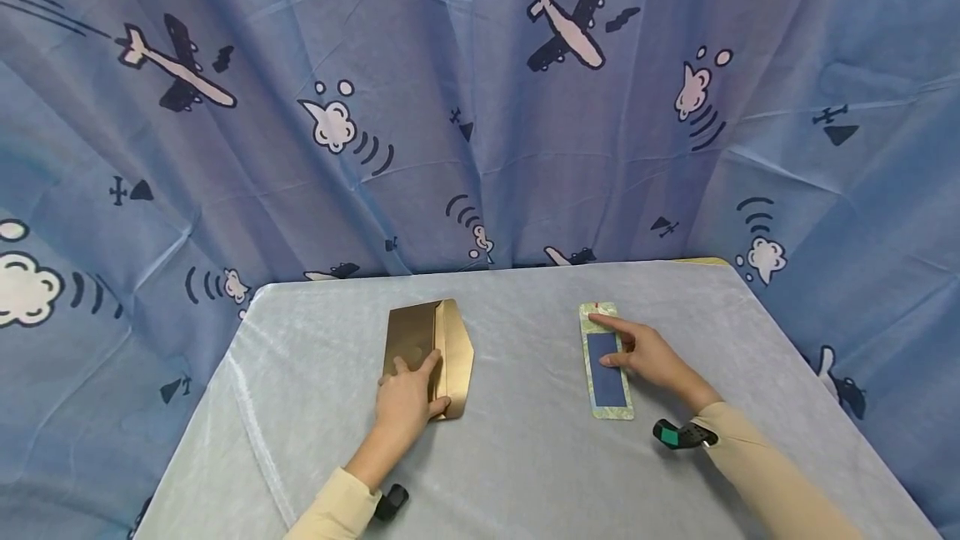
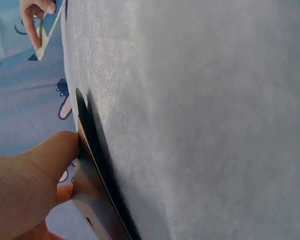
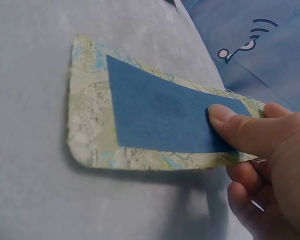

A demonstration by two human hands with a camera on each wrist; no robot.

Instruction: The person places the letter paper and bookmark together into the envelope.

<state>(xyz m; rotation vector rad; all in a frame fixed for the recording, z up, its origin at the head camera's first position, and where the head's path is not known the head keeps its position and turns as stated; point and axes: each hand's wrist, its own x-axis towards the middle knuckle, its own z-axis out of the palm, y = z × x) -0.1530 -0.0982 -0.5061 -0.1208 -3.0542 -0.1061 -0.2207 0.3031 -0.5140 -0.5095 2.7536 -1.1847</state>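
A gold envelope (image 1: 411, 332) lies on the table with its pointed flap (image 1: 459, 348) unfolded to the right. My left hand (image 1: 405, 398) rests on it, fingers spread over the face and thumb on the flap. In the left wrist view, the thumb touches the envelope (image 2: 97, 190) near its edge. Farther right, a long bookmark (image 1: 606, 369) has a green patterned border and a dark blue panel. My right hand (image 1: 652, 352) pinches its far end. The right wrist view shows the thumb on the blue panel (image 3: 160, 110), other fingers partly hidden behind, and the card raised off the cloth.
A pale cloth covers the table (image 1: 517, 473). Behind it hangs a blue curtain (image 1: 480, 107) printed with planes and clouds. Dark bands (image 1: 678, 435) are worn at both wrists, below beige sleeves.
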